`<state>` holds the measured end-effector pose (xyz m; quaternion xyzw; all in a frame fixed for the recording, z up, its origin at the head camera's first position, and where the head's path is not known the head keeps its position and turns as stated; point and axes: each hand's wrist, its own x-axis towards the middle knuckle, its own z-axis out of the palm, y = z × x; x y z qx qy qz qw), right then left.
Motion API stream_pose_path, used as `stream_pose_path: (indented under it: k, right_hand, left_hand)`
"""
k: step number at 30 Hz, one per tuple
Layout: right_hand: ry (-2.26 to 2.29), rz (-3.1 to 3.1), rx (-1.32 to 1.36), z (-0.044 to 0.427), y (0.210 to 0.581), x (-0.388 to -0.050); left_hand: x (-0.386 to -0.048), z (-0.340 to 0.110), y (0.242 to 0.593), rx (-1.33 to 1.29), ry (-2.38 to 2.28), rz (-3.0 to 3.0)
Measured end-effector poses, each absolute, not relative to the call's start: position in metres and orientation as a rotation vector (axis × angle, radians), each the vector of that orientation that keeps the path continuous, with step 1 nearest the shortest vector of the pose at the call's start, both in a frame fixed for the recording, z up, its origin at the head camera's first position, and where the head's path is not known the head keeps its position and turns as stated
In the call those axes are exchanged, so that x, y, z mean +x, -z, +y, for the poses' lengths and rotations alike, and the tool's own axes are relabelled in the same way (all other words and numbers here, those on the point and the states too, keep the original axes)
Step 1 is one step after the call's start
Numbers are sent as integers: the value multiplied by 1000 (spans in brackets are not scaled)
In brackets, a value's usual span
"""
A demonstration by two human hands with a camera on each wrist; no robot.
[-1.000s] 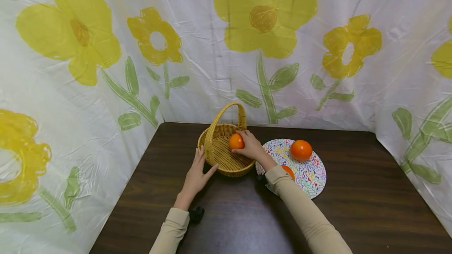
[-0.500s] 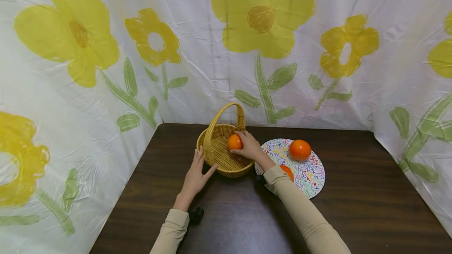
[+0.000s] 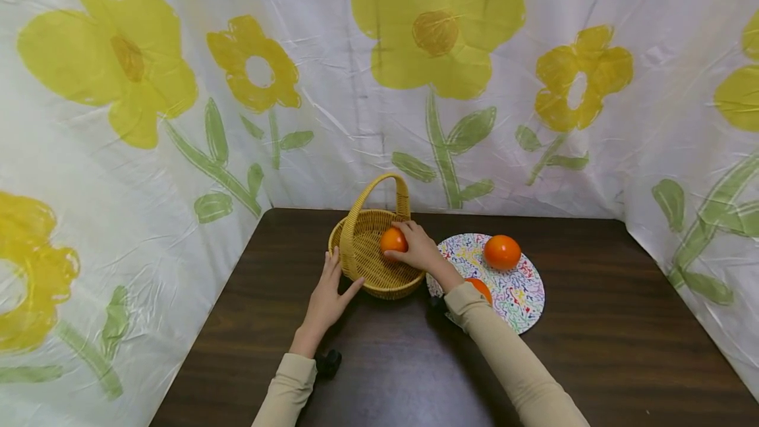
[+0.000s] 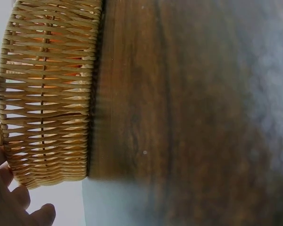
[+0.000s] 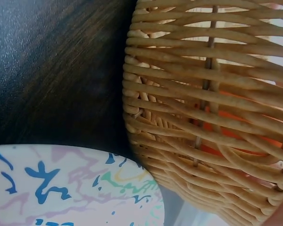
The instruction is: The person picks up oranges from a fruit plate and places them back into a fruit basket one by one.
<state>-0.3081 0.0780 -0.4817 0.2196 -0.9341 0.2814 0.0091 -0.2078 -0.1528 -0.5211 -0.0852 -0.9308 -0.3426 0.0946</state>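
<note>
In the head view a yellow wicker basket [image 3: 388,292] with an arched handle stands on the table. My right hand [image 3: 419,249] reaches over its right rim and grips a round, shiny orange fruit [image 3: 393,240] inside it. The basket's bottom right below that fruit is partly covered by the hand. My left hand [image 3: 327,295] touches the basket's left side, its thumb and fingers spread and fairly straight. Through the weave in the right wrist view, orange patches of the fruit [image 5: 226,125] show. The left wrist view has some fingers [image 4: 21,197] against the wicker wall [image 4: 47,103].
Right of the basket lies a round white plate [image 3: 522,302] with a multicoloured squiggle pattern. It bears another orange fruit [image 3: 502,253] and a further one [image 3: 479,289] partly hidden by my right sleeve. A flower-printed curtain [image 3: 332,150] hangs behind the dark wooden table [image 3: 605,321].
The head view has shifted slightly, moving the whole scene a little left. The right hand keeps its grip on the fruit in the basket, and the left hand stays at the basket's side.
</note>
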Motion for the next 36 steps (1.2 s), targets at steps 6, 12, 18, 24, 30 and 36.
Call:
stream_pose_path:
  k: [6,12,18,24,30,36]
  right_hand:
    - [-894,-2903,682,81,476,-303]
    - [-917,-2855,690,86,473,-298]
    - [-950,-2836,693,87,471,-294]
    - [-948,-2806,706,88,469,-289]
    - [-964,-2783,706,90,466,-282]
    - [-990,-2753,718,94,461,-275]
  left_hand:
    - [-208,-153,522,-251,1024,-2756]
    - [-209,-152,521,-268,1024,-2744]
    - [-208,-152,520,-269,1030,-2743]
    - [-207,-152,519,-259,1050,-2739]
    - [-206,-152,520,-260,1048,-2733]
    - [-206,-151,520,-252,1064,-2732]
